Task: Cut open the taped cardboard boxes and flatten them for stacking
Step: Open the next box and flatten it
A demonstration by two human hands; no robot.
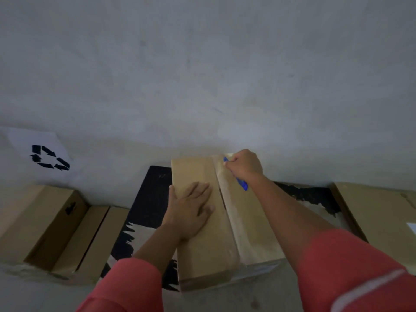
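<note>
Taped box seam being cut

The box (202,233) is pressed flat-palmed by the left hand (191,208); the blue cutter (242,184) — clenched in the right hand (244,164) — is best drawn shallow along the seam.

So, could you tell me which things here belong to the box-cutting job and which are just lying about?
In the job: taped cardboard box, blue cutter in the right hand, left hand pressing on the box, box at left, box at right.
Just lying about: recycling-symbol sheet, black mat.
</note>
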